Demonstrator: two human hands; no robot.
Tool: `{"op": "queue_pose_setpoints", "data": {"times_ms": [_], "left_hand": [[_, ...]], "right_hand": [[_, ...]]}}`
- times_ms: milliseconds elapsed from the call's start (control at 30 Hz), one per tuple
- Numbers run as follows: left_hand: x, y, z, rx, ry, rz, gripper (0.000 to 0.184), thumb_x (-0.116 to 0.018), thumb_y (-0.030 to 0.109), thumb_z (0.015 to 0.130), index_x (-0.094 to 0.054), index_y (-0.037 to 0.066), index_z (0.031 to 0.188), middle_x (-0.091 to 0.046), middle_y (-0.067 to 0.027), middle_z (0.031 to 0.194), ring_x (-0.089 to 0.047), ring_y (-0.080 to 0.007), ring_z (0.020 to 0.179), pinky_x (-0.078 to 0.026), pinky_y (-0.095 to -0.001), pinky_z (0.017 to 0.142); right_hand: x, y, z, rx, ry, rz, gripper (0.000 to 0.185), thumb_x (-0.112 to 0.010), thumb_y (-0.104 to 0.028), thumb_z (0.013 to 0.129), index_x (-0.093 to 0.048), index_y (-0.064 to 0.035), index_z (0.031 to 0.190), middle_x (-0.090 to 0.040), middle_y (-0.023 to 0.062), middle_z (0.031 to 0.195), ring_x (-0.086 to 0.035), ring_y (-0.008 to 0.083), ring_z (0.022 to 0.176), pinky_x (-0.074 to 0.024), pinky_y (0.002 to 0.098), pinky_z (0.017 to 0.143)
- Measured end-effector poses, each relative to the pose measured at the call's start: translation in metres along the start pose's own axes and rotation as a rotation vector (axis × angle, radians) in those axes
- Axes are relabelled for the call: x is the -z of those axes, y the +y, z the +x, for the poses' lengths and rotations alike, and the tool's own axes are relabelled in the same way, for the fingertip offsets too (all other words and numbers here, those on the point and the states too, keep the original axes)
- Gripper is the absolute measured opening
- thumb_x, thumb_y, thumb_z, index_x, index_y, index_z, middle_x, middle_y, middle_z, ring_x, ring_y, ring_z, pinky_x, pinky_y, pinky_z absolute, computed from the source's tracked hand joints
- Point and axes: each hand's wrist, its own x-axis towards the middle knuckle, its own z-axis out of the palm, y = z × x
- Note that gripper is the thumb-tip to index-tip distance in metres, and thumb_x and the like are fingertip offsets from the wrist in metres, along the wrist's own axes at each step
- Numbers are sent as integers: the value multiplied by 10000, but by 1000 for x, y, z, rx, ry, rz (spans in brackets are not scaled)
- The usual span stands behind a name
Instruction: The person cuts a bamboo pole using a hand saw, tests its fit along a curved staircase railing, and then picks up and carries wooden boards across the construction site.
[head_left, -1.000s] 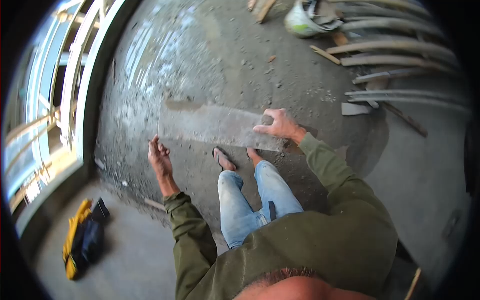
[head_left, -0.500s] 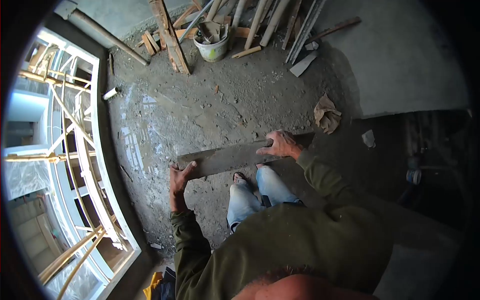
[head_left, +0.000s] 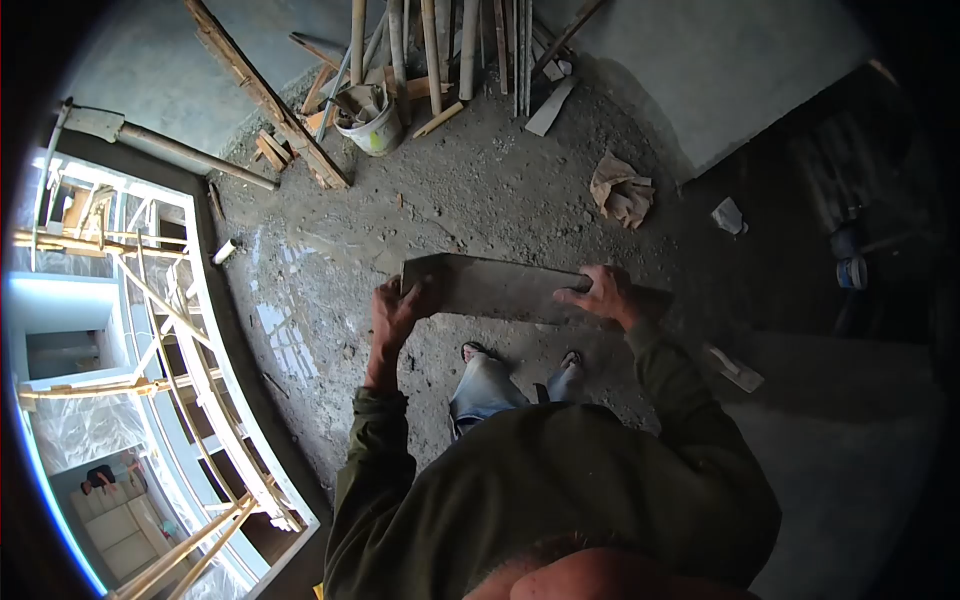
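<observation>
In the head view, a long, flat grey board (head_left: 505,288) with a rough, plaster-smeared face is held out in front of my body above the floor. My left hand (head_left: 402,312) is closed around its left end, the thumb on the near face. Toward the right part of the board, my right hand (head_left: 606,297) grips the edge, its thumb lying across the face. Both sets of fingertips are partly hidden. Below the board, my sandalled feet stand apart on the wet concrete floor (head_left: 345,225).
A white bucket (head_left: 372,128) of scraps stands by the far wall among bamboo poles (head_left: 430,60) and a leaning plank (head_left: 265,95). Crumpled brown paper (head_left: 622,190) lies ahead, a hand trowel (head_left: 735,368) to the right. Through the window frame (head_left: 250,420), a person (head_left: 98,480) appears beyond scaffolding.
The board has swung from sloping up at the right to sloping slightly down there, and both hands have shifted with it. My legs have changed stance, and the view has turned.
</observation>
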Motion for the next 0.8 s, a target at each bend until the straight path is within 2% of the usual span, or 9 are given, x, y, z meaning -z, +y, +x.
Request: {"op": "queue_pose_setpoints", "data": {"times_ms": [100, 200, 300, 400, 467, 600, 667, 767, 800], "left_hand": [[-57, 56, -16, 22, -88, -152, 315, -691, 265, 864, -642, -44, 832, -607, -5, 688, -496, -52, 575, -421, -242, 519], [-89, 72, -20, 57, -400, 118, 348, -706, 330, 853, -679, -14, 890, -618, 1, 715, -524, -60, 579, -418, -235, 526], [-142, 76, -37, 38, -456, -28, 339, -711, 335, 850, -685, -1, 888, -624, 2, 737, -543, -69, 632, -432, -245, 561], [-175, 63, -49, 120, -546, -189, 350, -702, 348, 854, -689, 10, 946, -638, -3, 793, -562, -80, 684, -456, -265, 605], [-191, 32, -53, 174, -549, -265, 356, -698, 345, 858, -684, 15, 991, -643, -3, 822, -569, -85, 696, -466, -274, 619], [-215, 7, -57, 265, -589, -390, 348, -683, 321, 874, -671, 25, 1058, -648, 9, 884, -591, -97, 726, -488, -300, 640], [-228, 15, -70, 295, -617, -378, 333, -679, 316, 878, -678, 25, 1040, -649, 17, 891, -593, -93, 742, -490, -303, 638], [-253, 46, -89, 99, -521, -201, 309, -665, 325, 872, -679, 18, 909, -671, -59, 829, -633, -190, 706, -476, -353, 601], [-262, 25, -85, -175, -280, 246, 318, -660, 322, 864, -653, 5, 845, -652, -121, 785, -625, -269, 687, -458, -388, 586]], "right_hand": [[48, 47, -37, 926, 723, -628, 667, -757, -553, 717, -610, -142, 1222, -584, 236, 1057, -582, 302, 997, -503, 408, 779], [101, 60, -93, 2, -3, -221, 482, -737, -299, 826, -564, -409, 1262, -579, 174, 924, -594, 268, 802, -505, 373, 669], [105, 90, -141, 714, 753, -384, 274, -733, -340, 822, -678, -337, 1091, -570, 137, 736, -570, 278, 605, -479, 368, 552], [132, 94, -179, 216, 380, -229, 476, -749, -580, 702, -712, -117, 807, -575, 144, 600, -581, 328, 529, -469, 389, 513], [140, 95, -196, -18, 413, -78, 686, -720, -725, 602, -638, -44, 618, -588, 173, 558, -636, 330, 597, -478, 399, 533], [139, 123, -217, 9, 508, -167, 673, -713, -710, 630, -645, -40, 638, -604, 172, 572, -646, 347, 605, -493, 403, 549], [159, 108, -226, -264, 145, -101, 731, -680, -742, 631, -673, -15, 708, -647, 199, 674, -667, 358, 698, -520, 418, 636], [133, 113, -233, -329, 358, -145, 806, -650, -770, 628, -695, 10, 826, -675, 227, 812, -672, 367, 804, -523, 428, 743], [128, 108, -233, -338, 354, -143, 806, -650, -770, 628, -695, 10, 826, -675, 227, 812, -672, 367, 804, -523, 428, 743]]}}
